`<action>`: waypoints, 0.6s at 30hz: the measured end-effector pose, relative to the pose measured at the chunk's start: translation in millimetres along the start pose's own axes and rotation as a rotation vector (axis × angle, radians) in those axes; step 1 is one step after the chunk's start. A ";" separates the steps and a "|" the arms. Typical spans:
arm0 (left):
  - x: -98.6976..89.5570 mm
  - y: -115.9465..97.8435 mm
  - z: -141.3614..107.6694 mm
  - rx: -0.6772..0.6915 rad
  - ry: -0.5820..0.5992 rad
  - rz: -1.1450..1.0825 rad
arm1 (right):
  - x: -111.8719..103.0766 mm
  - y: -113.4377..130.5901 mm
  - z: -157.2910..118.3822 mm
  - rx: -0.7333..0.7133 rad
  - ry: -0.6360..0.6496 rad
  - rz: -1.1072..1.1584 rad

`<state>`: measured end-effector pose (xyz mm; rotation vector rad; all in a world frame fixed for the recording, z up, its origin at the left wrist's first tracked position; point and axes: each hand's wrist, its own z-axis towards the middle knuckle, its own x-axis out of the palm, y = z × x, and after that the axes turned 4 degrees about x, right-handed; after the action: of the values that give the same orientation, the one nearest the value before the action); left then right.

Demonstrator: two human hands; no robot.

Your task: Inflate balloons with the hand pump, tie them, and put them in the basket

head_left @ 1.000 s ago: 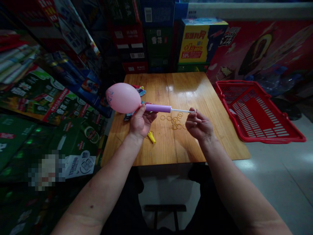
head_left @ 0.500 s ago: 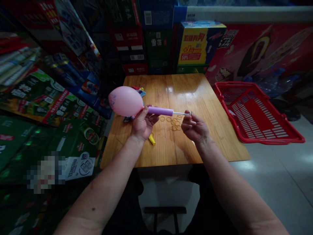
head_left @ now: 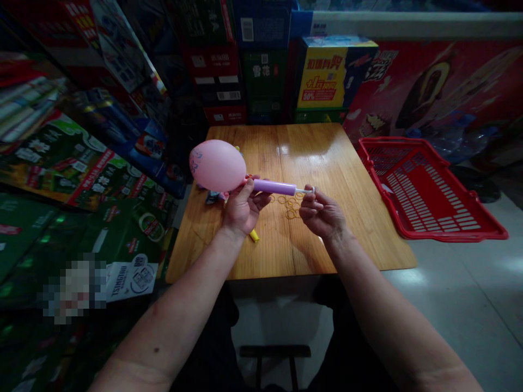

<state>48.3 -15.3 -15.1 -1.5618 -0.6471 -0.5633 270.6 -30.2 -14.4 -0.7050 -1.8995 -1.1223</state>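
Left hand [head_left: 242, 210] half-curled, gripping purple pump [head_left: 275, 187] where pink balloon [head_left: 218, 165] joins | right hand [head_left: 324, 215] pinching plunger [head_left: 300, 191] | balloon above tabletop's [head_left: 314, 253] left edge | likely light, stretchy, burstable; grip neck, not bulb

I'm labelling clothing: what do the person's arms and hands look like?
The left hand and right hand are bare, with no watch or bracelet showing. No sleeve shows on the left forearm or right forearm; a small spot marks the left one.

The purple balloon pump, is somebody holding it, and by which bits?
Yes, both hands. The left grip holds the purple balloon pump by its barrel end beside the pink balloon; the right grip holds the white plunger by its outer end.
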 end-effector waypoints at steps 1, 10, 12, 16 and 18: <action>-2.0 -3.4 2.9 0.019 -0.006 -0.009 | -0.1 4.0 -1.3 -0.022 -0.006 -0.007; 5.1 16.5 -13.0 -0.031 0.022 -0.020 | 4.2 -24.1 2.7 0.047 0.035 0.132; 4.9 13.9 -11.4 -0.041 0.020 -0.026 | 3.2 -16.7 1.0 0.054 0.035 0.117; -1.1 -2.2 -0.6 -0.010 -0.023 -0.040 | 2.1 10.5 -6.1 -0.013 -0.052 0.063; -3.3 -6.3 1.8 0.032 -0.039 -0.040 | 2.9 13.5 -7.6 -0.054 -0.077 0.084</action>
<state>41.5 -13.5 -13.1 -1.5363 -0.7158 -0.5511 282.3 -30.7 -3.8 -0.8615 -1.8906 -1.1115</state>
